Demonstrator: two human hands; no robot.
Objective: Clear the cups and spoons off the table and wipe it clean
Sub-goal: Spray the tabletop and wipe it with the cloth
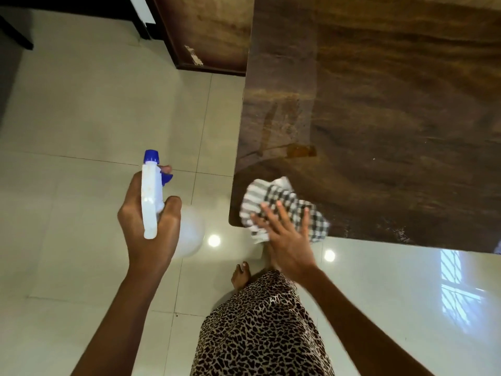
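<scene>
The glossy dark wooden table (393,109) fills the upper right; no cups or spoons show on it. A crumpled black-and-white checked cloth (282,204) lies on its near left corner. My right hand (287,237) presses flat on the cloth with straight, spread fingers. A small brownish wet patch (301,151) sits on the tabletop just beyond the cloth. Left of the table, over the floor, my left hand (151,226) grips a white spray bottle (151,196) with a blue nozzle, one finger on the trigger.
Glossy cream floor tiles (81,118) surround the table. A second brown wooden panel (208,33) stands at the top centre, beside dark furniture at the top left. My bare foot (241,275) and leopard-print garment (260,329) are close to the table corner.
</scene>
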